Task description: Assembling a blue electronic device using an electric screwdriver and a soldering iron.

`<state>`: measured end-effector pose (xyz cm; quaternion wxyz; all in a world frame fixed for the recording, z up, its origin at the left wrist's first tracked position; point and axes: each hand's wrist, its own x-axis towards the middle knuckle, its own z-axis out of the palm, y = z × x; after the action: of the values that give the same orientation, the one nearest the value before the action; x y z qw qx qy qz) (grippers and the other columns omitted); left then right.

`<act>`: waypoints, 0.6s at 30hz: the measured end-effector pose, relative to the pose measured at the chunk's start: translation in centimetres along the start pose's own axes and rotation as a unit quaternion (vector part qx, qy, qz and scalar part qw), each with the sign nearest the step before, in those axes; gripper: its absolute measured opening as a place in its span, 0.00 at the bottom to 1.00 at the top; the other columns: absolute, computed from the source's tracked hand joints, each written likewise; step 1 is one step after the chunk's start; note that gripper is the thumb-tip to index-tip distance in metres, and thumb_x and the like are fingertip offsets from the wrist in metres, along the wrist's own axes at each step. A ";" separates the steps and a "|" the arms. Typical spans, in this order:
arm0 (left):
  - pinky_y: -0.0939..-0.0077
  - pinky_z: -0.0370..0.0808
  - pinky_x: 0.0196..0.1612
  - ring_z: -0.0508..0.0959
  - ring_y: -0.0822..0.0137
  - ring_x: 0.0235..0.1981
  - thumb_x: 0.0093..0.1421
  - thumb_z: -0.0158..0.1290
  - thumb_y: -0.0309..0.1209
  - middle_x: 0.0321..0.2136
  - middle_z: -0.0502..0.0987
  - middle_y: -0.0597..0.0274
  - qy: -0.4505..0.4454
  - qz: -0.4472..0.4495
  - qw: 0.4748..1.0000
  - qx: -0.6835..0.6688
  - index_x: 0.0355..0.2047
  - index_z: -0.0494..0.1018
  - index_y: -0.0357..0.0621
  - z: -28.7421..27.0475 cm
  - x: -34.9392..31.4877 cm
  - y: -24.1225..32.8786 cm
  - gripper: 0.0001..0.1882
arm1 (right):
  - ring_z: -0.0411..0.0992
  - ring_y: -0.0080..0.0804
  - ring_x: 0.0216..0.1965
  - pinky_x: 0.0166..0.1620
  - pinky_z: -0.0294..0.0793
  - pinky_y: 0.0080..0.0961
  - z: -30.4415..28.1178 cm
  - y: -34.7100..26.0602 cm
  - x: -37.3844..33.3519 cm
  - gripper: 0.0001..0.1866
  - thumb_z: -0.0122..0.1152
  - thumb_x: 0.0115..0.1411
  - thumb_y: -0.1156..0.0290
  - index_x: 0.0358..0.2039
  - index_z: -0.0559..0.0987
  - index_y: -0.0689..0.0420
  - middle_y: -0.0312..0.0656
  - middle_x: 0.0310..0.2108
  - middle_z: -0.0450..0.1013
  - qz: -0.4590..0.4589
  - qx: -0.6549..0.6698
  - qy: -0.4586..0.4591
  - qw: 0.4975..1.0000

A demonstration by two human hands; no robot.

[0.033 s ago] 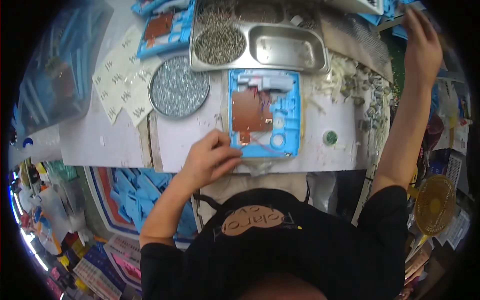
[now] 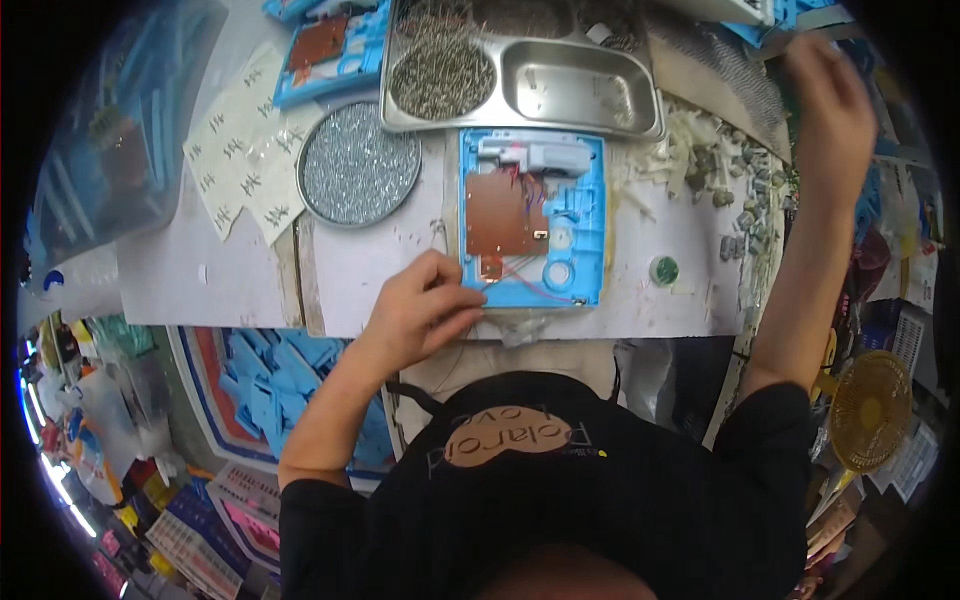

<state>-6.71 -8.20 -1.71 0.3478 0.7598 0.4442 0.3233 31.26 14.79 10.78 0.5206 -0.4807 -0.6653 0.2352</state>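
Note:
A light-blue plastic casing point(image 2: 587, 215) lies open-side up in front of me. Inside it sit a brown circuit board point(image 2: 505, 212), a grey-white module point(image 2: 555, 158) and several thin wires. My left hand point(image 2: 415, 312) is at the casing's lower left corner, its thumb and fingers closed together. A thin dark wire seems to run through them, one end trailing below the hand; the fingertips partly hide it. My right hand point(image 2: 832, 110) is raised at the far right, beside blue parts point(image 2: 795, 15) at the table's edge. Motion smears its fingers, and nothing clear shows in them.
Behind the casing stands a steel compartment tray point(image 2: 520, 128) holding small metal parts. A round dish point(image 2: 360, 165) of fine metal pieces is to its left, near marked paper sheets point(image 2: 235, 150). A small green round container point(image 2: 663, 269) and loose scraps point(image 2: 735, 185) lie rightward.
My right hand has come slightly down and left, away from the blue parts. My left hand stays at the casing's corner. The table view has shifted up slightly.

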 end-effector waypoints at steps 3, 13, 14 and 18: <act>0.71 0.72 0.29 0.74 0.64 0.28 0.51 0.69 0.24 0.32 0.70 0.61 0.003 0.000 1.000 -0.015 0.37 0.82 0.46 -0.2 0.1 0.5 0.12 | 0.75 0.31 0.38 0.44 0.73 0.29 5.3 -3.4 -11.3 0.09 0.69 0.58 0.72 0.40 0.84 0.55 0.36 0.34 0.80 -0.099 -0.038 -0.290 0.951; 0.75 0.70 0.30 0.72 0.67 0.30 0.49 0.70 0.23 0.32 0.69 0.63 0.016 -0.017 0.999 -0.029 0.38 0.83 0.45 0.4 -0.5 0.1 0.14 | 0.70 0.42 0.46 0.50 0.70 0.39 8.5 -1.8 -16.8 0.09 0.72 0.50 0.72 0.34 0.83 0.51 0.33 0.40 0.78 -0.210 -0.094 -0.381 0.895; 0.75 0.70 0.30 0.72 0.67 0.30 0.49 0.70 0.23 0.32 0.69 0.63 0.018 -0.015 0.999 -0.027 0.38 0.83 0.45 0.4 -0.5 0.2 0.14 | 0.70 0.42 0.46 0.50 0.70 0.39 8.4 -1.9 -16.8 0.10 0.73 0.49 0.70 0.34 0.83 0.51 0.33 0.41 0.78 -0.211 -0.095 -0.384 0.894; 0.75 0.69 0.30 0.72 0.67 0.30 0.49 0.70 0.23 0.32 0.69 0.63 0.022 -0.005 0.999 -0.024 0.37 0.83 0.45 0.4 -0.5 0.1 0.14 | 0.70 0.42 0.47 0.50 0.69 0.40 8.6 -2.4 -17.7 0.15 0.76 0.45 0.65 0.34 0.83 0.52 0.33 0.41 0.77 -0.198 -0.103 -0.366 0.903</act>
<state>-6.53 -8.81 -1.99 0.3572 0.7419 0.4475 0.3489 22.35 -0.29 1.49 0.2234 -0.2699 -0.9113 0.2164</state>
